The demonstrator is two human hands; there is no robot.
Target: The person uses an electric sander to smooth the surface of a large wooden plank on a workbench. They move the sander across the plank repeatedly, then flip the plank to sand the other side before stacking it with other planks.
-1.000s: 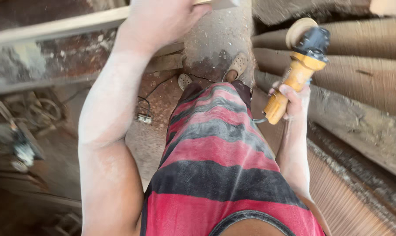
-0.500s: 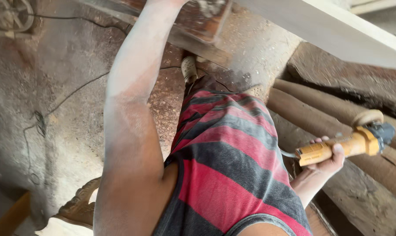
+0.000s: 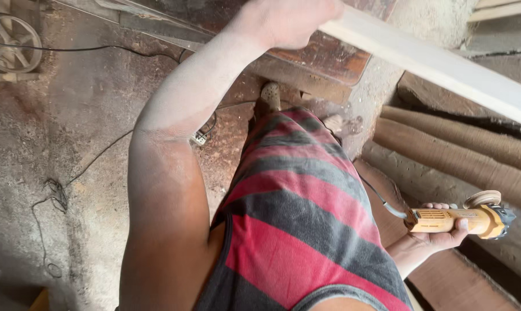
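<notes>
Below the head camera, the plank [image 3: 445,69] serves as the landmark: a pale, smooth board running from the top centre down toward the right edge. At its upper end the left hand [image 3: 289,23] is clamped over it, fingers wrapped round the edge, the dusty arm stretched out from the shoulder. Well below the plank, low on the right, the right hand [image 3: 439,230] is closed round the yellow body of a sander [image 3: 462,219], its round pad facing up and held clear of the wood; the cable [image 3: 381,201] trails back toward the striped shirt [image 3: 306,219]. Between plank and sander lie rough logs [image 3: 462,150], brown and unworked. Left of the plank, the floor [image 3: 70,144] is thick with sawdust and crossed by loose wires, with a wheel [image 3: 10,34] in the far corner. Judging by its clean, even face, the plank looks largely smoothed already; the pad touches nothing now, so how much remains cannot be told.
</notes>
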